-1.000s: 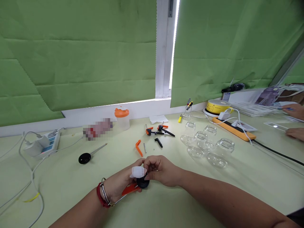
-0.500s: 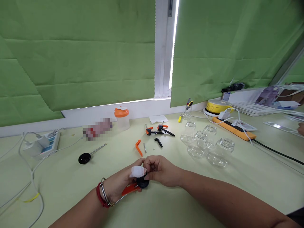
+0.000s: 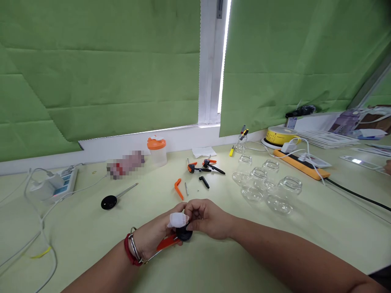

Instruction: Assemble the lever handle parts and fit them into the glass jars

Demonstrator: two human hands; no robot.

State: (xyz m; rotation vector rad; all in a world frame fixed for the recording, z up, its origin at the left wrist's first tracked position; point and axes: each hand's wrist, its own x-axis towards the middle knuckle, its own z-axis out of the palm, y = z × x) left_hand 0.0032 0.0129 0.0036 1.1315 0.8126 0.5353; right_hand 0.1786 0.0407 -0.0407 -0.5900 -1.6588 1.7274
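Note:
At the front middle of the table, my left hand (image 3: 155, 234), with a white wrapping on one digit, is closed around a black round part with an orange handle (image 3: 184, 233). A thin metal rod runs back from it along my left wrist. My right hand (image 3: 210, 219) pinches at the top of the same black part; its fingertips hide what they grip. Just beyond lie an orange bent piece (image 3: 178, 189), a metal pin (image 3: 186, 189), a tiny ring (image 3: 198, 190) and a black bent piece (image 3: 204, 182). Two black-and-orange assemblies (image 3: 192, 167) sit farther back.
Several clear jars (image 3: 282, 195) stand on the right, one at the back holding screwdrivers (image 3: 243, 133). An orange power strip (image 3: 302, 165) lies behind them. Leftward are a black disc with a rod (image 3: 109, 202), an orange-lidded cup (image 3: 157, 152) and a white power strip (image 3: 69, 185) with cables.

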